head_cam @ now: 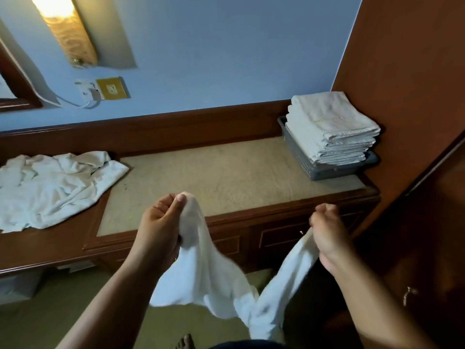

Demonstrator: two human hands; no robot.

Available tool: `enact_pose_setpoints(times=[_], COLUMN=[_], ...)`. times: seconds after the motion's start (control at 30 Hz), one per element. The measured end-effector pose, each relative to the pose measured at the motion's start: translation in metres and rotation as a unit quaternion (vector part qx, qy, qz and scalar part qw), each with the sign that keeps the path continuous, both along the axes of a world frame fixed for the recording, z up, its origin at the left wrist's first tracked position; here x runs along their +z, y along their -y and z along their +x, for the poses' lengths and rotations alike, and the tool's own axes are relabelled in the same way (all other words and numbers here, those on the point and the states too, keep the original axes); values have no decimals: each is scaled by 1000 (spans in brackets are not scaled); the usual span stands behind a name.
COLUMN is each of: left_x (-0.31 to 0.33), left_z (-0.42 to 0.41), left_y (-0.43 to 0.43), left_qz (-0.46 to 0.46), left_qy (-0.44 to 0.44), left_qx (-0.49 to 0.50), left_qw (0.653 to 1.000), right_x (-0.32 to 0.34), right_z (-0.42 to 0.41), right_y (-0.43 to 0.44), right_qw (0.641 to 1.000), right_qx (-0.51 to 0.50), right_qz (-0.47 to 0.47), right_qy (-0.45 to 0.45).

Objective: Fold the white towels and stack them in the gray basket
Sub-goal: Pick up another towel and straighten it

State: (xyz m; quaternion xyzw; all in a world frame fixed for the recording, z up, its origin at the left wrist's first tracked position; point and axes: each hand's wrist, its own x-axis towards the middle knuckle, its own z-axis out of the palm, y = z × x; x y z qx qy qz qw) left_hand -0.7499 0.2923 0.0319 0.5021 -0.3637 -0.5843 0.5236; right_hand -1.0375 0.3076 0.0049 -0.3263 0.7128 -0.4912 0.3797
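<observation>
White towel [208,280] slung in mid-air before wooden desk [226,177], clear of its top. Pinched at one end by left hand [161,222], thumb and fingers clamped on bunched cloth. Gripped at the other end by right hand [327,235], fingers curled round it. Long axis left to right, middle sagging between. Probable next step: spread flat on desk, straight ahead. Gray basket [297,152] at far right, nearer right hand, loaded with folded towels [332,127]. Unfolded heap [50,187] at far left. Gold lettering on top folded towel: illegible.
</observation>
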Motion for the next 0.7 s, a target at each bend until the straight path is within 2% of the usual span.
enact_pose_setpoints(times=[0.13, 0.2, 0.4, 0.57, 0.7], left_x=[-9, -8, -13, -23, -23], left_z=[-3, -4, -17, -41, -61], left_y=[-9, -12, -15, -22, -27], left_qz=[5, -15, -23, 30, 28], left_qy=[10, 16, 89, 4, -64], left_qx=[-9, -8, -44, -15, -5], left_qw=[1000, 1000, 995, 999, 998], right_x=[-22, -25, -15, 0, 18], right_z=[-4, -7, 0, 25, 49], right_y=[-10, -15, -24, -33, -46], right_qw=[990, 985, 986, 971, 951], right_qx=[45, 58, 131, 180, 205], right_qz=[76, 98, 107, 20, -54], right_qy=[-113, -126, 2, 155, 226])
